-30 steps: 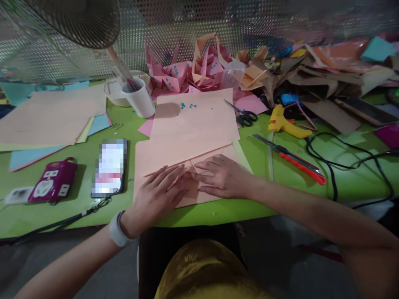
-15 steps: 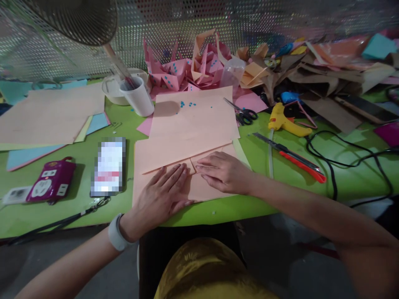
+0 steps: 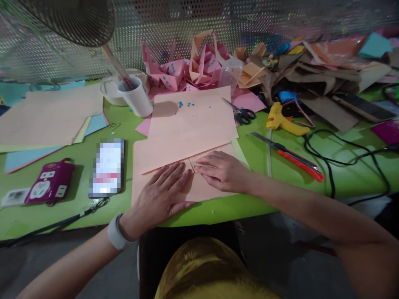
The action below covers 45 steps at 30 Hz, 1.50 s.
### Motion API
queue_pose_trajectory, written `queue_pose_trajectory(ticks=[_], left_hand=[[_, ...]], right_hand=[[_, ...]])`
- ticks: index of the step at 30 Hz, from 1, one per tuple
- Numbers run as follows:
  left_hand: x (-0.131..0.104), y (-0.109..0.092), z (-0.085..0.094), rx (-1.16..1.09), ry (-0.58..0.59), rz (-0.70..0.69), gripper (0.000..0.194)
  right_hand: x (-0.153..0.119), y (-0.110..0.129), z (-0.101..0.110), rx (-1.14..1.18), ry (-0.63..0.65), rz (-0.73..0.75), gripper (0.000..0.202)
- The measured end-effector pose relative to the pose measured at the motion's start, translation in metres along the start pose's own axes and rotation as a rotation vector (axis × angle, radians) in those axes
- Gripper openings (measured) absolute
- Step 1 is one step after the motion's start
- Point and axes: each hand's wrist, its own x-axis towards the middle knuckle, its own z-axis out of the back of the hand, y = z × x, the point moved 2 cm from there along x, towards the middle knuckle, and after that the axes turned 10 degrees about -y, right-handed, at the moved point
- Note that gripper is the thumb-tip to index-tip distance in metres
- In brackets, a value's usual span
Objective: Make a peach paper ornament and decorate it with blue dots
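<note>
A peach sheet of paper (image 3: 174, 151) lies near the table's front edge, its near part folded over into flaps. My left hand (image 3: 160, 189) rests flat on the left flap, fingers stretched out and pointing away from me. Just to its right, my right hand (image 3: 220, 170) has its fingers bent together, pinching at the edge where the flaps meet. The fingertips hide part of that edge. Another peach sheet (image 3: 193, 124) with small blue dots on it lies beyond the folded one. Black-handled scissors (image 3: 245, 115) lie at its right edge.
To the right lie a red utility knife (image 3: 299, 164), a yellow glue gun (image 3: 282, 120) and a black cord. A phone (image 3: 107, 168) and a purple device (image 3: 51, 180) lie left. Behind stand a white cup (image 3: 137, 97), a fan (image 3: 71, 18) and pink folded paper pieces (image 3: 170, 74).
My left fingers have shifted slightly on the paper, the forefinger spreading a little to the right. My right hand stays almost in place. The whole view has moved a touch.
</note>
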Motion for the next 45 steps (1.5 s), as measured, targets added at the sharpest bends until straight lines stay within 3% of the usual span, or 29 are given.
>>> queue_pose_trajectory(ticks=[18,21,23,26,30,37,45], left_hand=[[0.001,0.0,0.0,-0.014,-0.012,-0.009,0.074],[0.001,-0.001,0.002,-0.011,-0.009,-0.014,0.072],[0.002,-0.001,0.002,-0.016,-0.013,-0.014,0.073],[0.003,-0.001,0.002,-0.025,-0.03,-0.001,0.074],[0.001,-0.001,-0.002,-0.019,-0.042,0.021,0.076],[-0.001,0.0,-0.006,-0.015,-0.042,0.01,0.079],[-0.002,0.0,-0.005,-0.054,-0.047,0.035,0.078]], right_hand=[[0.001,0.001,0.0,0.045,0.003,-0.04,0.029],[0.009,0.003,0.012,0.118,-0.004,-0.172,0.023],[0.017,0.004,0.021,0.18,0.051,-0.354,0.018],[0.027,0.003,0.027,0.303,0.267,-0.684,0.018],[0.033,-0.001,0.015,0.573,0.566,-1.028,0.035],[0.038,-0.016,-0.014,0.667,0.678,-1.095,0.036],[0.044,-0.013,-0.012,0.677,0.75,-1.135,0.038]])
